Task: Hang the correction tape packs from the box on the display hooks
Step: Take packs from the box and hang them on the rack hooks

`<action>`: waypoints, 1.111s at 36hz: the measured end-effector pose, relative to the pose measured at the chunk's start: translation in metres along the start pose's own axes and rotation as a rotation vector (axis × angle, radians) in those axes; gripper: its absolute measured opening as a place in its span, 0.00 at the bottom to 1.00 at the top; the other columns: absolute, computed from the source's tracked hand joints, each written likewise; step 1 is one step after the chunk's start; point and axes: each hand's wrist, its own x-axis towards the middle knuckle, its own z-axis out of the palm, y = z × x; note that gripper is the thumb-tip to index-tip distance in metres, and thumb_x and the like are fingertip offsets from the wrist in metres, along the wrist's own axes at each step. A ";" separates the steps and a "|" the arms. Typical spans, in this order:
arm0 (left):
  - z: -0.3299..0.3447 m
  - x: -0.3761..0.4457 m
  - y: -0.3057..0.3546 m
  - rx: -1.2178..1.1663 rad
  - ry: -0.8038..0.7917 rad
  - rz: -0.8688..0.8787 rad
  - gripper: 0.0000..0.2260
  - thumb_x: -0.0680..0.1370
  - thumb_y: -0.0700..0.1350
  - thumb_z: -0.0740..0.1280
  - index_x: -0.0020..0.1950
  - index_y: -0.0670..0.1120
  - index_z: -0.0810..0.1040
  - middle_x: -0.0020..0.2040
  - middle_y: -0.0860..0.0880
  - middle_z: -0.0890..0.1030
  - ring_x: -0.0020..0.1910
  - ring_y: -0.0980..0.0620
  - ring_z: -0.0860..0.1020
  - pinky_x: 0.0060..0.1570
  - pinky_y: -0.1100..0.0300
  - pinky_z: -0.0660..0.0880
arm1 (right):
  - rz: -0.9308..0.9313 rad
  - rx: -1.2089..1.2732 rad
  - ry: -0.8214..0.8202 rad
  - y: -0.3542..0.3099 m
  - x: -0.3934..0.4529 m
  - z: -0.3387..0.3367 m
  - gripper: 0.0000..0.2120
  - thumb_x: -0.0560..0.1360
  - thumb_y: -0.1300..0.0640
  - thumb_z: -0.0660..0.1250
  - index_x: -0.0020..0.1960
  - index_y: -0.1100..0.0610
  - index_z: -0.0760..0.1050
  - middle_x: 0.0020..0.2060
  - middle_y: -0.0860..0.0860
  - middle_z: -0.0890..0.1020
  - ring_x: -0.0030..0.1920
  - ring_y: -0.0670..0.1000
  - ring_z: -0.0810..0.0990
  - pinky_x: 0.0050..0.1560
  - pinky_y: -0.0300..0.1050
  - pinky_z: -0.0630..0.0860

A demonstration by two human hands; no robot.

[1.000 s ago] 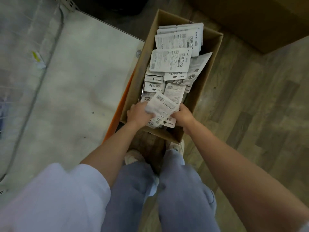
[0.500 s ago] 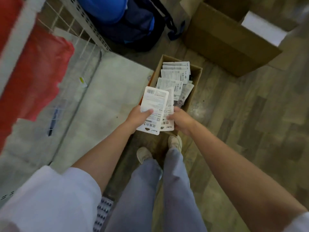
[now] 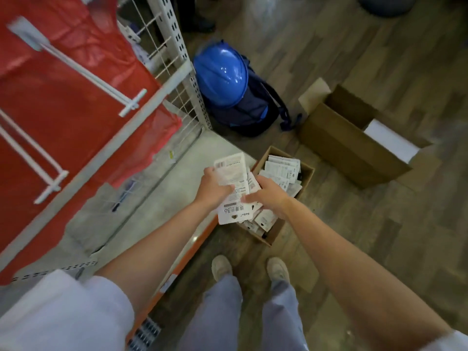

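The person now stands taller over the box [image 3: 306,173] than half a second ago; it looks smaller and sits lower in view, on the wood floor against the orange-edged shelf base [image 3: 177,173]. The left hand [image 3: 214,187] grips a stack of correction tape packs [image 3: 234,196], fingers curled round its left edge, and the stack has tilted so its hang-hole end points back toward the person. The right hand [image 3: 269,195] pinches the stack's right side, fingers bent across the lower cards. Both hands hold the packs above the near end of the box, where many more packs lie loose.

More of the rack shows than before: two white display hooks [image 3: 88,77] stick out in front of a red sheet [image 3: 63,110] (both bare). The blue hard hat [image 3: 220,74] on a dark backpack [image 3: 253,112] is now wholly in sight, as is the larger open carton [image 3: 336,145] to the right.
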 end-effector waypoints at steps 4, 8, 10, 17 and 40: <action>-0.019 -0.021 0.024 0.029 0.078 0.056 0.35 0.74 0.39 0.72 0.74 0.43 0.55 0.70 0.41 0.60 0.66 0.44 0.68 0.54 0.62 0.67 | -0.060 -0.217 -0.040 -0.037 -0.020 -0.022 0.19 0.75 0.64 0.68 0.64 0.54 0.70 0.55 0.51 0.79 0.53 0.51 0.77 0.43 0.40 0.74; -0.035 -0.040 0.046 0.074 0.168 0.100 0.43 0.69 0.44 0.77 0.76 0.44 0.54 0.74 0.42 0.55 0.73 0.44 0.58 0.68 0.56 0.61 | -0.145 -0.443 -0.063 -0.073 -0.041 -0.047 0.10 0.73 0.64 0.70 0.53 0.56 0.76 0.46 0.52 0.80 0.48 0.52 0.79 0.46 0.43 0.75; -0.043 -0.050 0.055 0.133 0.179 0.148 0.41 0.68 0.46 0.77 0.74 0.42 0.58 0.73 0.43 0.59 0.73 0.44 0.59 0.70 0.53 0.60 | -0.181 -0.552 -0.075 -0.091 -0.051 -0.054 0.09 0.72 0.64 0.71 0.51 0.59 0.78 0.46 0.55 0.82 0.49 0.56 0.80 0.50 0.49 0.77; -0.074 -0.100 0.085 0.093 0.212 0.309 0.39 0.67 0.43 0.78 0.74 0.46 0.63 0.72 0.47 0.65 0.69 0.47 0.66 0.64 0.50 0.71 | -0.323 -0.755 -0.148 -0.152 -0.090 -0.066 0.09 0.70 0.66 0.72 0.50 0.63 0.80 0.47 0.56 0.84 0.49 0.54 0.82 0.55 0.50 0.78; -0.158 -0.260 0.062 -0.593 0.117 0.321 0.12 0.77 0.35 0.66 0.59 0.45 0.75 0.53 0.47 0.83 0.48 0.50 0.83 0.45 0.57 0.80 | -0.891 -0.875 -0.306 -0.277 -0.211 0.041 0.07 0.72 0.62 0.73 0.49 0.58 0.78 0.39 0.46 0.81 0.38 0.46 0.79 0.37 0.38 0.74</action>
